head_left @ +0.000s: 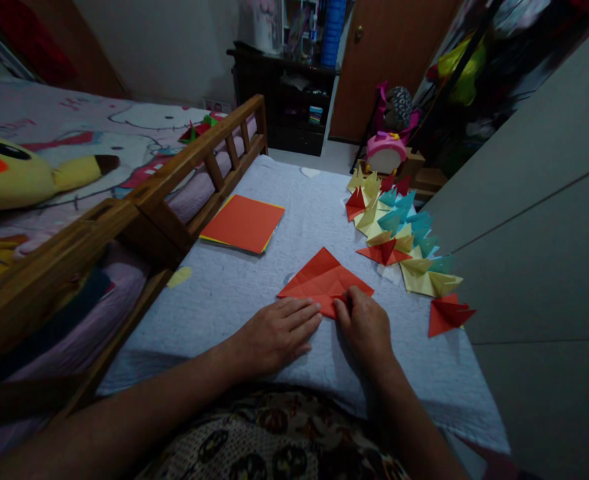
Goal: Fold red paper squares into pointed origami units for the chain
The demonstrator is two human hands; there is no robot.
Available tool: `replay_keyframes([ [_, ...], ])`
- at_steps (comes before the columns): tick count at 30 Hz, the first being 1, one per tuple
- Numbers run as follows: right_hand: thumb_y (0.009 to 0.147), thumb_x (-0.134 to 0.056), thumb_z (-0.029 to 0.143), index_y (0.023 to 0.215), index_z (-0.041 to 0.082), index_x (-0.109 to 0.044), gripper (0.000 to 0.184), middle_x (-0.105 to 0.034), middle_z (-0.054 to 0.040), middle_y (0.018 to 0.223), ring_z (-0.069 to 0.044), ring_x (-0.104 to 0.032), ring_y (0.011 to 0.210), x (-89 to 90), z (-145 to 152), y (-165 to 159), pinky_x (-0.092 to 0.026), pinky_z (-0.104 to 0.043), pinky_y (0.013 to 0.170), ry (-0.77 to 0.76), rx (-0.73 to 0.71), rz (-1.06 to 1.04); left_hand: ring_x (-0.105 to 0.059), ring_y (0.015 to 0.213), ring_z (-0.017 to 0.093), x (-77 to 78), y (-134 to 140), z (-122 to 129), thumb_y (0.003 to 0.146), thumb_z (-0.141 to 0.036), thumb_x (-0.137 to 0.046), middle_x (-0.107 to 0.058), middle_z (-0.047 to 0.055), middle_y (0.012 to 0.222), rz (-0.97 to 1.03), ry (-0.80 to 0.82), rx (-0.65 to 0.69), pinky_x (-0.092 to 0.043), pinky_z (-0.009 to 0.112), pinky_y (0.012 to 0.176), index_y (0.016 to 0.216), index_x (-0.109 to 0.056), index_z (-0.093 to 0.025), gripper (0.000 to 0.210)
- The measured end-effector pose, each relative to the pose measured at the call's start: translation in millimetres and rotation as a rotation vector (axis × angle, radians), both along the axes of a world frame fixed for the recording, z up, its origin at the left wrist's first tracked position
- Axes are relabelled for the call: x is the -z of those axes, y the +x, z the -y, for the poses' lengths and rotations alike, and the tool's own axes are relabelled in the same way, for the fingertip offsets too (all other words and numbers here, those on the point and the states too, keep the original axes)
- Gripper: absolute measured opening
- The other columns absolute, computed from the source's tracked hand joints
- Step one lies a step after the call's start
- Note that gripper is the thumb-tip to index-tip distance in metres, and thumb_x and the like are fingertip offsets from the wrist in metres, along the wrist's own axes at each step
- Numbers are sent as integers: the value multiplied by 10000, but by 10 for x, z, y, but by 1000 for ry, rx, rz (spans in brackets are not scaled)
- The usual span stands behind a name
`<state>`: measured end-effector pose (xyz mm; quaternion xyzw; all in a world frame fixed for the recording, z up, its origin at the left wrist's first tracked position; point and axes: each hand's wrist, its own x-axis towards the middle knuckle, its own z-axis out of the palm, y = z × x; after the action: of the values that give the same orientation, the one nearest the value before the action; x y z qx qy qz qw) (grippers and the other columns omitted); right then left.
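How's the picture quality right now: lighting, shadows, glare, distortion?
Head view: dim overall, dark cabinet detail murky; head view: soft shadow on the pale cloth by the right hand; head view: no strong glare on the red paper; head view: wide-angle stretching towards the edges.

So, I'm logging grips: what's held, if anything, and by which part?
The folded sheet, by its near-right edge, seemingly pinched in the right fingers; left fingers lie flat on it.

There are two hands (274, 337), one folded orange sheet (321, 279), one paper stack (244, 223), one yellow plush toy (19, 173), and over ten paper figures (445, 316), overlapping too closely for exact counting.
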<state>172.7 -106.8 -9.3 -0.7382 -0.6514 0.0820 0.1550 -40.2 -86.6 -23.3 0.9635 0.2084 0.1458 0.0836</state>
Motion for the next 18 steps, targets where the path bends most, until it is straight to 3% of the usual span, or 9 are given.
replay_keyframes([
  [7, 934, -563, 279, 793, 205, -549, 160, -667, -34, 751, -183, -590, 674, 2, -4, -5, -303, -288, 604, -3, 20, -21, -342, 1467, 303, 6, -84, 67, 975, -547, -522, -388, 159, 1576, -125, -96, -10, -296, 445, 1207, 1475, -422, -124, 662],
  [18, 930, -525, 305, 777, 212, -529, 180, -651, -35, 734, -184, -572, 660, 32, 6, 21, -289, -294, 608, 13, 7, -42, -265, 1500, 316, -43, -89, 89, 945, -574, -557, -304, 186, 1611, -177, -134, -32, -234, 446, 1234, 1502, -371, -108, 750],
])
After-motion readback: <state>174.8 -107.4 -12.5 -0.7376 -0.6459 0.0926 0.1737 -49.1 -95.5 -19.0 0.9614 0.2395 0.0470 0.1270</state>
